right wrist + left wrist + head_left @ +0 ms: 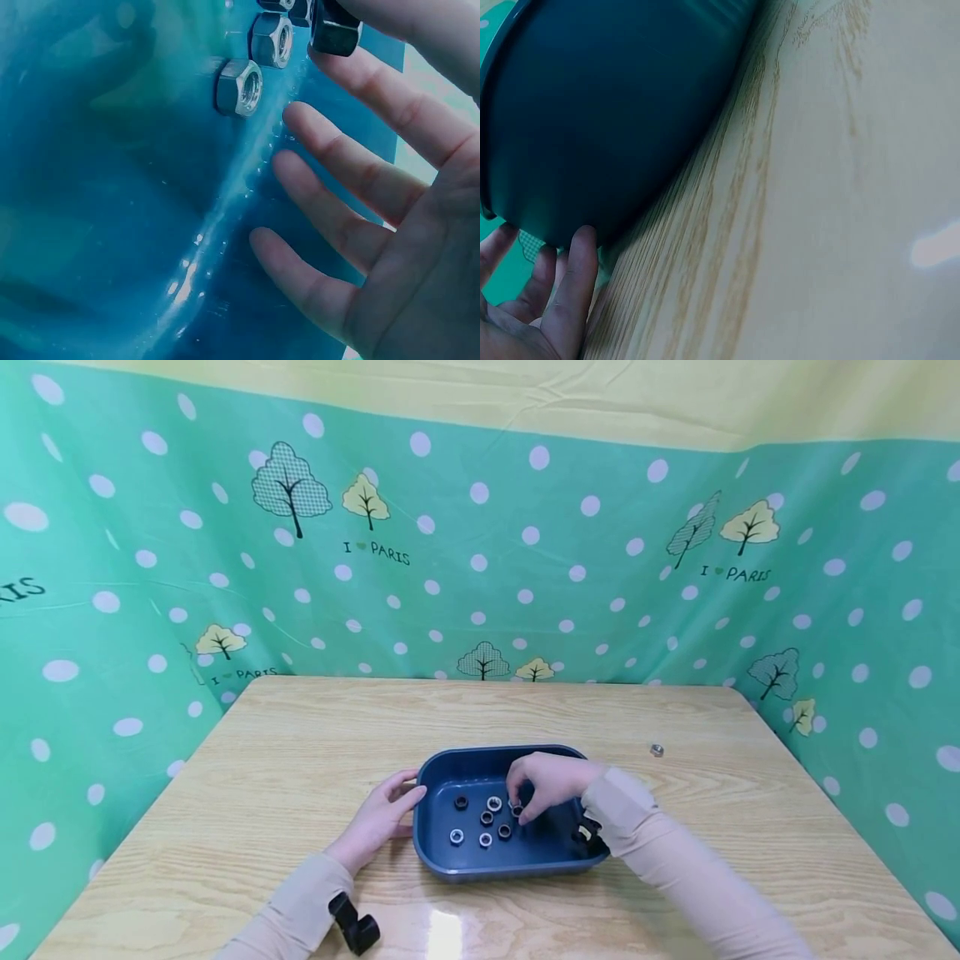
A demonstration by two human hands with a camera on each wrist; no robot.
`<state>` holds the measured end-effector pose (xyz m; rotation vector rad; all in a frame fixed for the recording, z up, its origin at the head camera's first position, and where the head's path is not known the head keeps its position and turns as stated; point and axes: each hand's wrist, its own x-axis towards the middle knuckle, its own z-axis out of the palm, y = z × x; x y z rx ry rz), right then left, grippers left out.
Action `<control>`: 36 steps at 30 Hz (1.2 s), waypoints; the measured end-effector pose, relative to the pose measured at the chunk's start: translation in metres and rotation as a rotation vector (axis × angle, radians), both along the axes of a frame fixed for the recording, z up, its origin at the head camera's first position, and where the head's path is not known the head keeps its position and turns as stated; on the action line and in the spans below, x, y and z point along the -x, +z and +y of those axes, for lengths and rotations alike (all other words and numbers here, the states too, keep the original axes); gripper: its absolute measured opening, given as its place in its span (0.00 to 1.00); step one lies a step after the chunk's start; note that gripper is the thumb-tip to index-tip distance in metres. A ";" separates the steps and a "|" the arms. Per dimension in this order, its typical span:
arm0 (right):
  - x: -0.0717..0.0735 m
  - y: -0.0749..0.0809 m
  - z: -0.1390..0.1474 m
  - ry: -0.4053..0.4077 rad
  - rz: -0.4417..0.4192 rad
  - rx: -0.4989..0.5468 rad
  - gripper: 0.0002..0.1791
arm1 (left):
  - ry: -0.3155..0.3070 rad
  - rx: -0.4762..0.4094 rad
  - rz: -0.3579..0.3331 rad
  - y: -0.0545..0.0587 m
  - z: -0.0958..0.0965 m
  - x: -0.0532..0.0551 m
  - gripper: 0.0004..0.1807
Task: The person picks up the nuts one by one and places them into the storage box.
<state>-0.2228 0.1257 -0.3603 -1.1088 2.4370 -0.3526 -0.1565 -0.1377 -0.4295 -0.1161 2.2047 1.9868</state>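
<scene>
A dark blue plastic bin (525,865) sits on the wooden table, with several loose hex nuts on its floor, some silver and some black. My right hand (551,779) reaches into it. Between thumb and index finger it pinches a black nut (335,31), while its other fingers are spread. Close by in the right wrist view are a silver nut (240,88) and another silver nut (272,40). My left hand (381,817) rests against the bin's left end from outside, its fingertips (583,238) touching the wall.
One silver nut (657,750) lies on the table (337,718) to the right, outside the bin. A green dotted curtain (480,527) hangs behind and at both sides. Black straps with mounts (354,927) are on the wrists.
</scene>
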 end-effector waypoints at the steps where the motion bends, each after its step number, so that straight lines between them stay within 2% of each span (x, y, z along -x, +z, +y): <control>1: 0.000 -0.001 0.000 -0.001 0.002 0.002 0.06 | 0.005 0.002 -0.003 0.000 0.000 0.000 0.25; 6: 0.001 -0.006 0.001 -0.004 -0.004 0.011 0.06 | 0.011 0.018 -0.006 0.000 0.001 0.000 0.25; 13: -0.001 -0.014 -0.001 -0.031 -0.016 -0.039 0.06 | 0.013 0.009 -0.012 -0.006 0.000 -0.002 0.25; 23: -0.003 -0.013 0.001 -0.060 0.010 -0.060 0.07 | 0.020 0.006 0.006 -0.005 0.001 0.001 0.25; 36: -0.004 -0.012 0.001 -0.037 0.032 -0.059 0.06 | 0.020 0.019 0.008 -0.004 0.001 0.000 0.26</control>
